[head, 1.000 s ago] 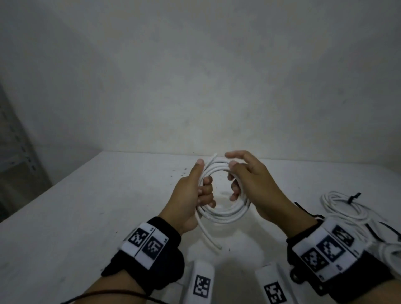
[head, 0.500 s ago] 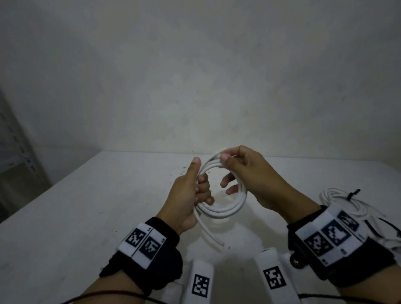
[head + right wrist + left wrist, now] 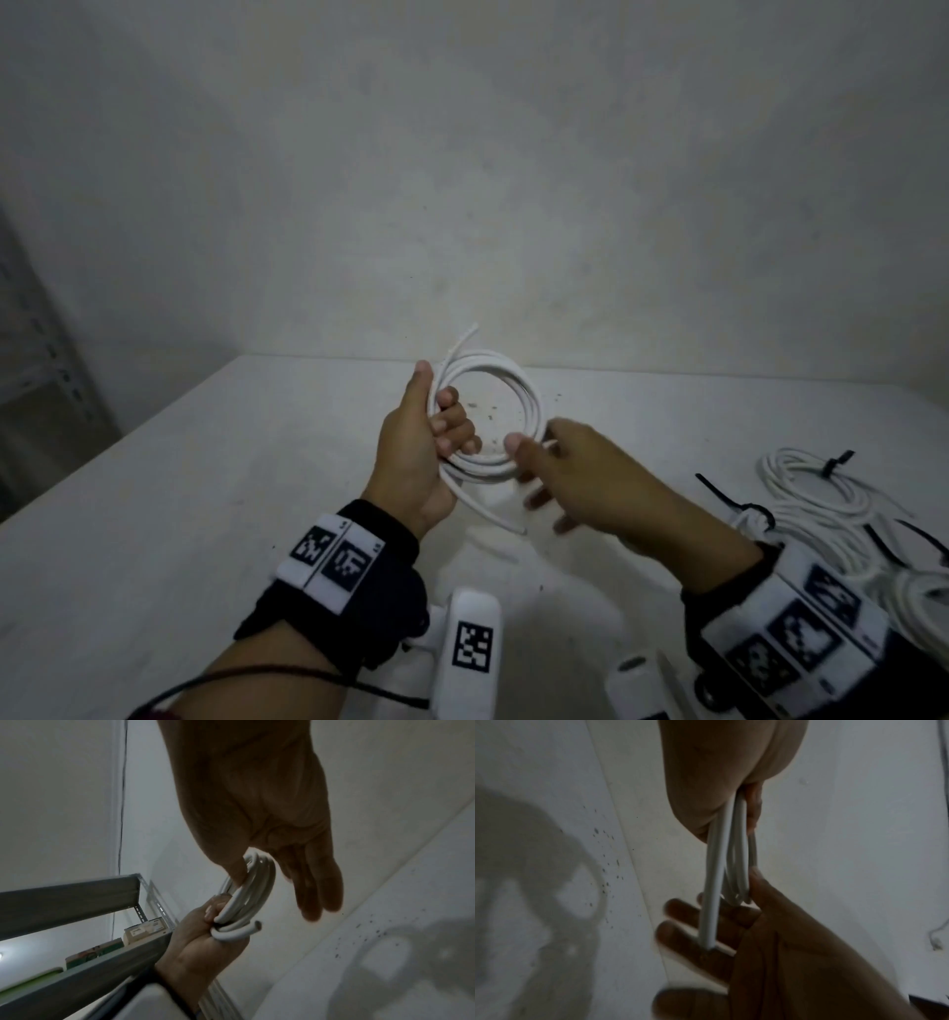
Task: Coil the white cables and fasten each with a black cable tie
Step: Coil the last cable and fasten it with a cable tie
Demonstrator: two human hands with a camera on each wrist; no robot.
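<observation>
Coil [image 3: 493, 411] between both hands, tied coils [image 3: 816, 488] right (on table [image 3: 205, 514]).

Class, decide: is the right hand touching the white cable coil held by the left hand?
Touching. In the right wrist view, the right hand's thumb presses against the white cable coil; its straight fingers lie beyond.

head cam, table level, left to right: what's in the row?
left hand → white cable coil it grips → right hand → loose black cable tie → tied white coil
</observation>
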